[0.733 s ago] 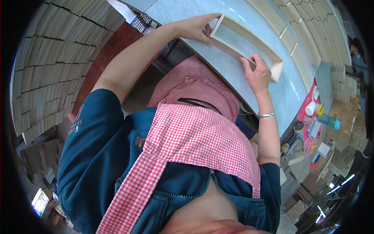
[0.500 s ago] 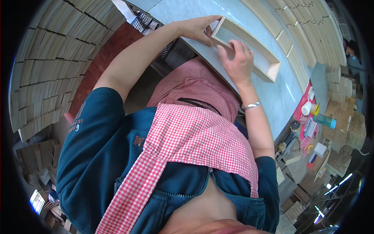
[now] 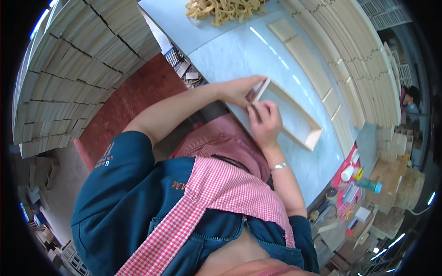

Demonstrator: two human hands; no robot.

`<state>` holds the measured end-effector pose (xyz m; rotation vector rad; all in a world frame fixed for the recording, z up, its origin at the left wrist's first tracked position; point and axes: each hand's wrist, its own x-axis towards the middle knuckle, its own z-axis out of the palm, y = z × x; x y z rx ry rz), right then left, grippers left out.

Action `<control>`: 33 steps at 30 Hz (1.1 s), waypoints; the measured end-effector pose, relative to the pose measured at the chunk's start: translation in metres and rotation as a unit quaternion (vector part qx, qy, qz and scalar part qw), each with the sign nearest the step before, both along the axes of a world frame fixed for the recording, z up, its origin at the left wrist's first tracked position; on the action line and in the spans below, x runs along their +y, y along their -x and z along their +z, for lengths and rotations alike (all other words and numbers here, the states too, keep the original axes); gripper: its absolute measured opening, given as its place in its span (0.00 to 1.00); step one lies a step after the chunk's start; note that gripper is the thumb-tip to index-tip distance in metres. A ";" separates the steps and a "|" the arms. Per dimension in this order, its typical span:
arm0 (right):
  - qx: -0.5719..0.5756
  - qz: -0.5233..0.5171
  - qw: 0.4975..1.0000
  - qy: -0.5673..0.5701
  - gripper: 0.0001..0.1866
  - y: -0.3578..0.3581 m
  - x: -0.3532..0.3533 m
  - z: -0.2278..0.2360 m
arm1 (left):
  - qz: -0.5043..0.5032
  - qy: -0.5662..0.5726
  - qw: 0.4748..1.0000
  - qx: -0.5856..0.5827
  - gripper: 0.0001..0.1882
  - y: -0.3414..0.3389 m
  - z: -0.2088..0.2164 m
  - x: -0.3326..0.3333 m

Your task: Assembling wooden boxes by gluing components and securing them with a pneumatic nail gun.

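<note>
A shallow rectangular frame of pale wood [image 3: 294, 108] rests slightly tilted over the grey-white tabletop, with the table surface showing through its middle. My left hand [image 3: 241, 91] grips its left end, thumb and fingers on either side of the short end wall. Close by, at the near left corner, my right hand [image 3: 266, 120] is curled with fingertips drawn together against the frame. Anything small inside those fingers is hidden. A metal bracelet [image 3: 279, 166] circles my right wrist.
Pale wooden boards [image 3: 317, 83] lie in a row beyond the frame, before tall stacks of slats [image 3: 359, 60]. A tangled heap of tan bands [image 3: 225, 10] sits at the far edge. More stacked wood [image 3: 73, 60] stands left; a bottle [image 3: 368, 185] and tools lie right.
My right hand has gone from loosely spread over the frame's near side to curled fingers at its left corner. The view has shifted, bringing the tan heap into sight.
</note>
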<state>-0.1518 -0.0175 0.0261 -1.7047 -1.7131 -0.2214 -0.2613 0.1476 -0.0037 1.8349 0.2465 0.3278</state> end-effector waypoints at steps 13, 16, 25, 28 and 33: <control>-0.039 0.102 0.991 0.082 0.19 -0.054 0.225 0.043 | -0.018 -0.037 0.999 0.003 0.53 0.004 0.011 0.002; -0.078 0.071 0.989 0.101 0.18 -0.059 0.299 0.014 | -0.036 -0.027 0.998 0.032 0.54 0.000 0.019 0.001; -0.016 0.118 0.965 0.232 0.03 -0.056 0.257 0.031 | -0.027 -0.010 0.999 -0.012 0.54 0.002 0.006 0.003; 0.101 0.155 0.974 0.131 0.07 -0.069 0.208 0.057 | -0.020 -0.027 0.999 -0.003 0.53 0.005 0.006 0.004; 0.367 0.055 0.928 -0.027 0.09 -0.093 0.179 0.108 | -0.037 -0.010 0.998 0.054 0.53 0.002 0.024 0.006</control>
